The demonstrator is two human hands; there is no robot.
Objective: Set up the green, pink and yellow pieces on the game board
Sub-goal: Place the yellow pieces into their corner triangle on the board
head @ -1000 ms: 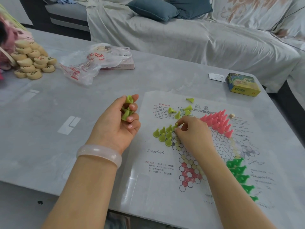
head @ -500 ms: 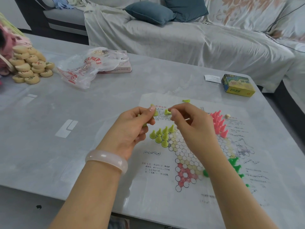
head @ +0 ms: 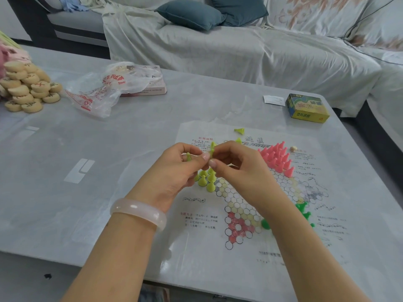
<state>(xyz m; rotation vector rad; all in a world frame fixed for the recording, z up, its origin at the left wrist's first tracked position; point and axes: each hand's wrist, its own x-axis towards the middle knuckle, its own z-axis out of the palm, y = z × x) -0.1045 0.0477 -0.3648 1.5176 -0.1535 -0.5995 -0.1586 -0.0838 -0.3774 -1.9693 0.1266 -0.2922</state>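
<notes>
The paper game board [head: 244, 253] lies flat on the table. Pink pieces [head: 278, 156] stand grouped at its upper right corner. Green pieces [head: 303, 211] stand at the right, partly hidden by my right forearm. Several yellow pieces [head: 206, 180] stand at the left point, just under my hands. My left hand [head: 174, 173] is closed around a few yellow pieces, one poking out at the fingers. My right hand [head: 237, 166] pinches a yellow piece [head: 212, 149] where both hands' fingertips meet. Two more yellow pieces [head: 239, 130] lie loose near the board's top edge.
A yellow-green box [head: 306, 109] and a white slip sit at the back right. A plastic bag [head: 102, 90] over a pink box lies at the back left, beside a pile of round wooden chess discs [head: 28, 88]. A small die [head: 293, 148] rests by the pink pieces.
My right hand lifted off the yellow group on the board and came up to my left hand. Both hands now meet above the board, pinching a yellow piece between them.
</notes>
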